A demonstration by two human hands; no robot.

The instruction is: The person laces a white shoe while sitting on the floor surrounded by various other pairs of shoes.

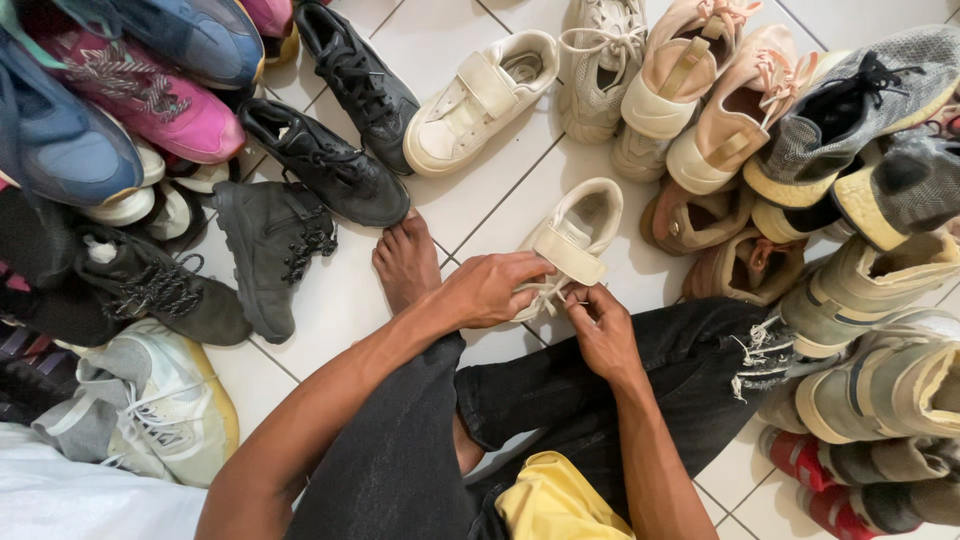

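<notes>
We have a single view, from a camera worn on the head, looking almost straight down at our lap and the white tiled floor (pixel 350 300). It sits close: our forearms enter from the bottom edge and fill the lower middle. Shoes ring the frame, cut off at every edge. No second view overlaps it.

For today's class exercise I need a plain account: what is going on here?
A person sits on a white tiled floor with shoes heaped all around. Both hands work on a cream shoe in front of the bare foot: the left hand grips its side, and the right hand pinches the laces at the front. Its matching shoe lies further off.
</notes>
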